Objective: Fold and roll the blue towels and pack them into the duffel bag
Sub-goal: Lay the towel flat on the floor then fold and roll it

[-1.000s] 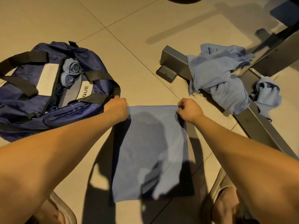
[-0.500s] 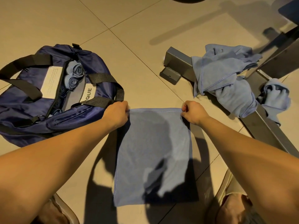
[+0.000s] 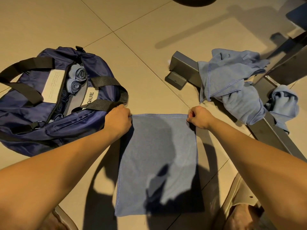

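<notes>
Blue towel flat on floor, hands pinching far corners, left hand, right hand

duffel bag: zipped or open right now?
Open. The duffel bag gapes at the top, and rolled towels show inside the opening.

You are indoors, on a floor of large beige tiles. A grey metal frame stands on it; the room's kind is unclear.

Towel flat on floor; bag to its left holds rolls; loose towels right, on beam.
</notes>
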Motion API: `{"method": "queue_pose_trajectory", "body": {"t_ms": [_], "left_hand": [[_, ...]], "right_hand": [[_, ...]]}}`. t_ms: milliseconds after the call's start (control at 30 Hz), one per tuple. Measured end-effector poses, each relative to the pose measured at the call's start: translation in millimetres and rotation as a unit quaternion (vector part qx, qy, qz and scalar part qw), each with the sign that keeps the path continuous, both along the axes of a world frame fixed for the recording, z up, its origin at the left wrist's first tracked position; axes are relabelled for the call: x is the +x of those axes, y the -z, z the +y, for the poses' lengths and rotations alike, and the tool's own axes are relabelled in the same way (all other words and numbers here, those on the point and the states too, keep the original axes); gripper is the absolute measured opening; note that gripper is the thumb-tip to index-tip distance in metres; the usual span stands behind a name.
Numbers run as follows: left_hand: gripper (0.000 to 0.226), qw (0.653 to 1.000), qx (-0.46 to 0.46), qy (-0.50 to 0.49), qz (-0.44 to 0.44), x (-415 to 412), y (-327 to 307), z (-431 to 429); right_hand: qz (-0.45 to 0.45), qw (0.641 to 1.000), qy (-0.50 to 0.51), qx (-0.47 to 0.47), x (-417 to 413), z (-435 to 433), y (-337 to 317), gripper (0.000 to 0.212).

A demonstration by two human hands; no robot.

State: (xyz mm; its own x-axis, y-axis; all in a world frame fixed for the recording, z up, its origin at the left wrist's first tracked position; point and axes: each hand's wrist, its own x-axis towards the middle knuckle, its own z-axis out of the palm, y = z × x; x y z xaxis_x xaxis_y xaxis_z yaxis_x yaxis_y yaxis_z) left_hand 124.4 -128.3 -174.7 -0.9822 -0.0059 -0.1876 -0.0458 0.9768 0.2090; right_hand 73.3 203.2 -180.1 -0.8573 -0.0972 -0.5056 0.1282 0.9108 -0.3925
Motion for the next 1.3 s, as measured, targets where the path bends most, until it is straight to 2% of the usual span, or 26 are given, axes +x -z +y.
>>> {"method": "queue_pose_trajectory", "body": {"t_ms": [200,400,567,833,933,1000,1033,1100,1133,1200,1300], "left_hand": [[0.018,0.998,0.049,-0.032,-0.002,0.8,-3.0,-4.0],[0.016,0.997,0.056,-0.045,0.0,0.9,0.4,-5.3],[0.016,0.997,0.056,-0.046,-0.002,-1.5,2.4,-5.4],[0.019,0.996,0.037,-0.075,-0.022,-8.9,7.7,-4.3],[0.02,0.997,0.027,-0.069,-0.026,-9.5,6.6,-3.4],[0.018,0.999,-0.005,-0.043,-0.014,-7.1,3.4,-0.6],[0.018,0.999,-0.026,-0.021,0.002,-5.3,1.8,1.9],[0.022,0.998,-0.041,0.041,0.039,-2.8,-1.6,9.8],[0.023,0.995,-0.026,0.078,0.053,-3.6,-2.3,16.0],[0.023,0.989,0.037,0.133,0.054,-9.9,0.3,30.0],[0.023,0.987,0.093,0.131,-0.001,-26.4,8.9,51.4]], "right_hand": [[0.03,0.999,0.011,0.017,2.4,2.6,0.0,0.006],[-0.008,1.0,0.004,0.027,-3.5,-0.9,-2.0,0.006],[-0.002,1.0,0.0,0.0,-6.7,5.7,-4.0,0.007],[0.015,0.997,-0.027,0.074,-11.4,-4.1,-0.5,0.001],[0.011,0.994,-0.023,0.103,-11.7,-6.8,-0.9,0.014],[0.049,0.989,-0.039,0.136,-8.4,-8.8,-5.9,0.026],[0.097,0.982,-0.055,0.151,-6.2,-10.7,-9.4,0.029],[0.195,0.967,-0.084,0.142,1.2,-19.3,-16.9,0.027],[0.21,0.965,-0.096,0.124,6.7,-25.0,-20.1,0.022],[0.158,0.977,-0.096,0.11,20.3,-34.7,-22.8,0.013],[0.044,0.991,-0.001,0.129,43.3,-32.4,-23.7,0.017]]}}
